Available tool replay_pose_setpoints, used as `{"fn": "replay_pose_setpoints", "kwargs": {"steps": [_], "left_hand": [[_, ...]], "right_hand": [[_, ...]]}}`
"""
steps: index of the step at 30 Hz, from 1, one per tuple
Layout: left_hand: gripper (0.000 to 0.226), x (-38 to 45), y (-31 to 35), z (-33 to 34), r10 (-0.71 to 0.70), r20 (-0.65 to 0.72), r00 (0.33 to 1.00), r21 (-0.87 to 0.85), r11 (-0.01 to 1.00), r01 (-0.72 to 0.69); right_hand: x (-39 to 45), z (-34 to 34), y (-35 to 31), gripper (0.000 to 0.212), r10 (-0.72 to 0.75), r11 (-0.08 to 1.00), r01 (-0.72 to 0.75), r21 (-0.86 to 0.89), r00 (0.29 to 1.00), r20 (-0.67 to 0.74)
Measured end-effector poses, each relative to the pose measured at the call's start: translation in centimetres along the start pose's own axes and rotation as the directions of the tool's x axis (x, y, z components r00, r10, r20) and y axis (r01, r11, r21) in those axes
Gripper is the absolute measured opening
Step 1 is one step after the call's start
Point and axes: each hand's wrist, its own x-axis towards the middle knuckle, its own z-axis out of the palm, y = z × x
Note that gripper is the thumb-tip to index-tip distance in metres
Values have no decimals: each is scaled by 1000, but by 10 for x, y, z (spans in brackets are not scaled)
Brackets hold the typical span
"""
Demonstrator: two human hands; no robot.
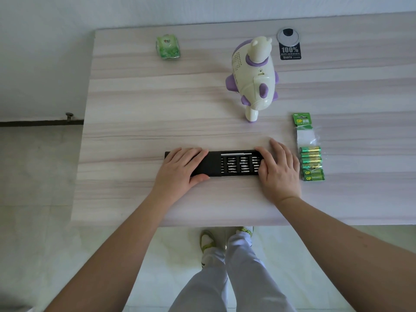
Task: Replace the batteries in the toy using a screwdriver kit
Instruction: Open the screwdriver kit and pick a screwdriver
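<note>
- Holding the kit (pixel 234 164) down on the worktop (pixel 135 109) near its front edge, I have both hands on it: my left hand (pixel 182 167) wraps the black sleeve end, thumb along the near side, fingers curled over the far edge.
- My right hand (pixel 279 170) lies over the tray end, fingers fairly straight and pressing, not curled round anything I can make out.
- Rows of bits and a silver driver show in the tray between my hands; they look small and loose, so I'd keep the tray flat.
- The sleeve looks stiff, smooth and likely slick; gripping its long edges seems safest.
- The toy (pixel 253 77) stands well beyond the kit, hard plastic, light by my guess; I'd take it round the body.
- Batteries (pixel 311 163) lie just right of my right hand, in a thin crinkly wrap.
</note>
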Motion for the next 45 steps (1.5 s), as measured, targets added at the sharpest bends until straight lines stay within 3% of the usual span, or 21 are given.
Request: {"fn": "replay_pose_setpoints", "kwargs": {"steps": [22, 35, 45], "left_hand": [[64, -26, -3, -8, -27, 60, 998, 84, 996, 22], [62, -27, -6, -11, -273, 78, 959, 86, 960, 266], [66, 10, -5, -8, -464, 140, 875, 55, 886, 461]], "right_hand": [[-1, -2, 0, 37, -12, 1000, 12, 4, 1000, 11], [1, -8, -5, 48, 75, 988, -78, 135, 997, 33], [0, -6, -6, 32, 127, 960, -120, 253, 992, -13]]}}
